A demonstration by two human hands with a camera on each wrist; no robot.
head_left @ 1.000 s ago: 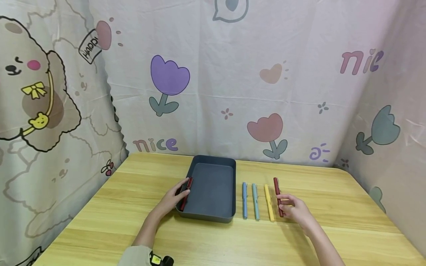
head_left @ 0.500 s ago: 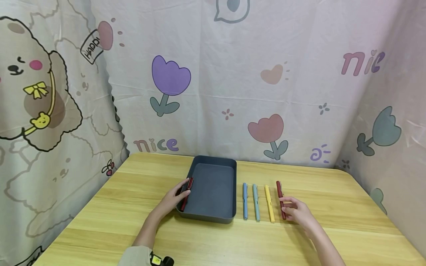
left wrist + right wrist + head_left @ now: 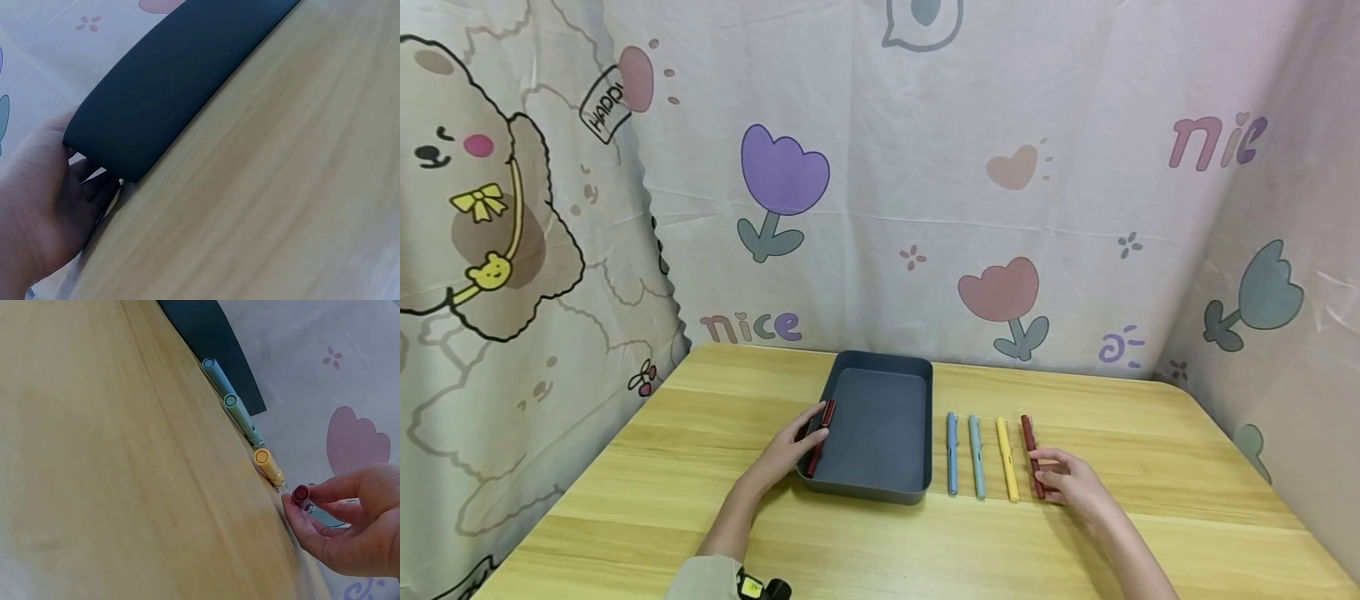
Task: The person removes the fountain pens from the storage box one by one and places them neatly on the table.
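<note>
In the head view my left hand [image 3: 786,446] holds the left wall of a dark grey tray [image 3: 923,433]. Its thumb reaches over the rim, across a dark red pen [image 3: 827,413] lying along that wall inside. The left wrist view shows the fingers at the tray's outer side. My right hand [image 3: 1067,477] pinches a second dark red pen [image 3: 1028,433] by its near part, between thumb and fingers. To its left lie a yellow pen [image 3: 1006,454], a green pen [image 3: 976,454] and a blue pen [image 3: 952,454], in a row. The right wrist view shows the pens' ends [image 3: 300,493].
The wooden table [image 3: 880,550] carries the tray and the row of pens. A printed cloth [image 3: 880,167] hangs behind the table and along both sides. A dark wrist device [image 3: 763,586] sits by the left sleeve [image 3: 703,577].
My right hand has moved the dark red pen slightly right and toward me, lower beside the yellow pen. The left hand and the tray stay in place.
</note>
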